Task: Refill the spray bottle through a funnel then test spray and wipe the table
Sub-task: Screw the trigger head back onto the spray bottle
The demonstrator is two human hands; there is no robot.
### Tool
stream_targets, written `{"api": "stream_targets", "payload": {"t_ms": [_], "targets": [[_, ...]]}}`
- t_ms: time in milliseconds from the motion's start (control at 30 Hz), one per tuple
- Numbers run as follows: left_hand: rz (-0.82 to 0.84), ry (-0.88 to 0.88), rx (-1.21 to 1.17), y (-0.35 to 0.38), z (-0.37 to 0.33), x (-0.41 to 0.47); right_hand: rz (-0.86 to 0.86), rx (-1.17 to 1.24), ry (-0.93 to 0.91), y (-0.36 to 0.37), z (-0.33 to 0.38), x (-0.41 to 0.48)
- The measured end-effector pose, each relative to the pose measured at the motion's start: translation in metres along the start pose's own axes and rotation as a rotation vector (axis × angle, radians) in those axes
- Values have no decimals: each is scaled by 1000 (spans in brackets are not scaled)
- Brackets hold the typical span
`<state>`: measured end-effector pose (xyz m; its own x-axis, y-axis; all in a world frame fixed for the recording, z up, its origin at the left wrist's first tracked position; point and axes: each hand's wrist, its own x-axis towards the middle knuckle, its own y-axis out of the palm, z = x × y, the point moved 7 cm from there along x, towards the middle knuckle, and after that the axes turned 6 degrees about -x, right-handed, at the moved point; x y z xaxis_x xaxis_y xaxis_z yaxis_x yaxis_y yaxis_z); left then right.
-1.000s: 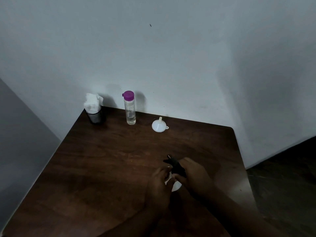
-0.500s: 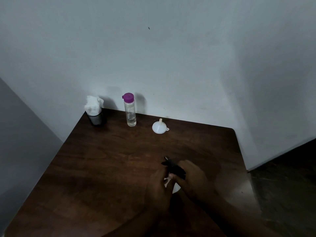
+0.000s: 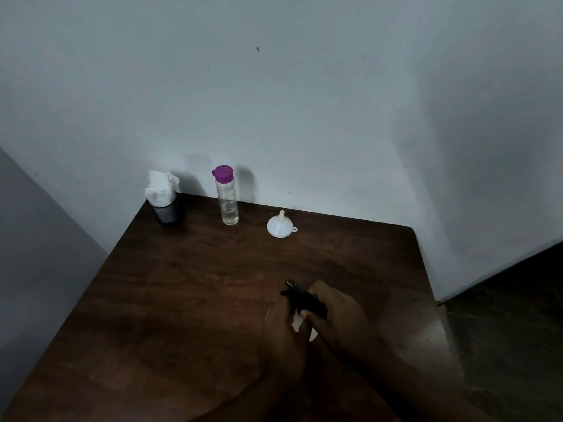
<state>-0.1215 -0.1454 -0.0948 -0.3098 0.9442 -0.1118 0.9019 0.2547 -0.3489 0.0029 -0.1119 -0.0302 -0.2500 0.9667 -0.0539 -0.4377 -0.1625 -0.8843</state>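
Two hands meet low and right of centre in the frame, over a dark wooden bench (image 3: 182,300). The right hand (image 3: 338,315) is closed around the black trigger head (image 3: 300,296) of a spray bottle, whose nozzle points toward the upper left. The left hand (image 3: 285,336) wraps the white body of the spray bottle (image 3: 297,325) from the left, so only slivers of it show between the fingers; what it contains cannot be told.

Along the far edge of the bench, against the pale wall (image 3: 304,102), three things stand apart from each other. At upper left a black mesh cup (image 3: 168,213) holds a wad of white tissue (image 3: 160,188) that rises above its rim. Right of it stands an upright clear bottle (image 3: 227,199) with a purple cap (image 3: 223,173) on; clear liquid fills only its bottom part. Further right a white funnel (image 3: 279,225) rests mouth down on the bench, spout up.
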Motion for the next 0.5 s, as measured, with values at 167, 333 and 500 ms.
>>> {"api": "stream_targets", "payload": {"t_ms": [167, 333, 500], "targets": [[11, 189, 37, -5, 1, -5, 20, 27, 20, 2, -5, 1], [51, 149, 41, -3, -5, -8, 12, 101, 54, 5, -8, 2], [-30, -60, -73, -2, -2, -5, -1, 115, 58, 2, -7, 0]]}}
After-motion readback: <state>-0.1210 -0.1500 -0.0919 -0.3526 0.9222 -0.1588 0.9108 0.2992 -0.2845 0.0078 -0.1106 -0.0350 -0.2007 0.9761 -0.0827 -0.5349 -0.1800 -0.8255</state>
